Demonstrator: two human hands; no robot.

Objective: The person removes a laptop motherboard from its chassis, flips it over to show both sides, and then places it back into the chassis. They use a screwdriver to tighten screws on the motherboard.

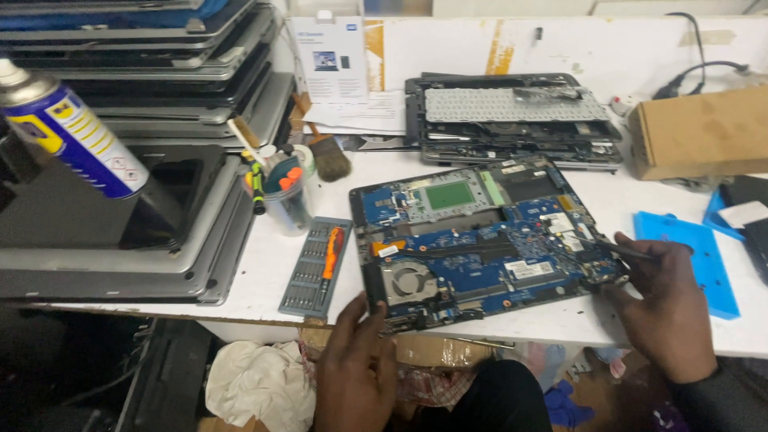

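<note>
White tabletop, crowded: stacked laptops at left, a screwdriver bit set, a blue mat. The opened laptop base lies at the near edge. Left hand fingers grip its front-left corner; right hand fingers pinch a slim dark tool over its right edge.

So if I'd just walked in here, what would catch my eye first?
Probably the opened laptop base with its bare blue circuit board and round fan, lying mid-table between the person's left hand at its near corner and right hand, which holds a thin dark tool at its right edge. Next, the tall stack of grey closed laptops on the left, and the blue-and-yellow spray can close to the camera.
</note>
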